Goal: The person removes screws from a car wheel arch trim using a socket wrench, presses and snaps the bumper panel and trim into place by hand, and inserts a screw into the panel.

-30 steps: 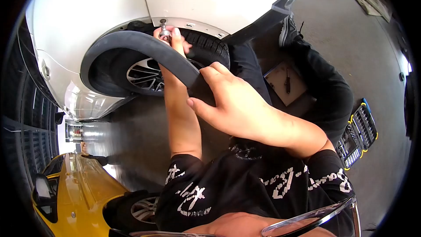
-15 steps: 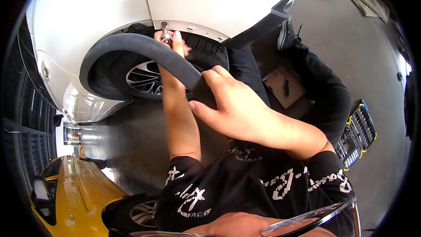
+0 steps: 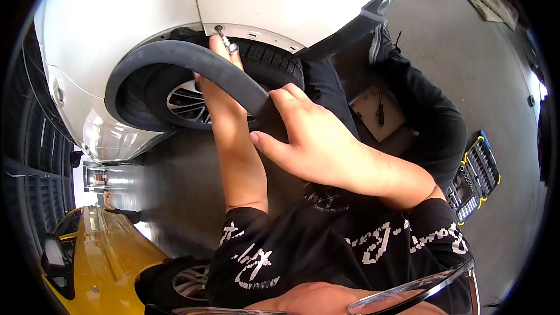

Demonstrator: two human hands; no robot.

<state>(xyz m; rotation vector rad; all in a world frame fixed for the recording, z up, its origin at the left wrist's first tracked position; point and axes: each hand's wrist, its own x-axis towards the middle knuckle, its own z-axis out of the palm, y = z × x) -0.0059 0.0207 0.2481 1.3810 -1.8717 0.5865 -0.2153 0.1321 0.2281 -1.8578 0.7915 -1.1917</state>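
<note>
Gripping trim (image 3: 192, 53), right hand (image 3: 312, 131) palm-down

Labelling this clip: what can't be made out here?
Left hand: head view, mostly hidden behind the wheel-arch trim.
Right hand: head view, palm hidden by its own back.
Metal tool: head view, tip too small to make out.
Tool kit: head view, any markings too small.
White car: head view, cut off by top edge.

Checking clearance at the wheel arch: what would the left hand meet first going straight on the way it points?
Likely the panel edge of the white car, just ahead of the left hand. The silver tool it holds appears to reach that edge already, though depth is unclear.
</note>
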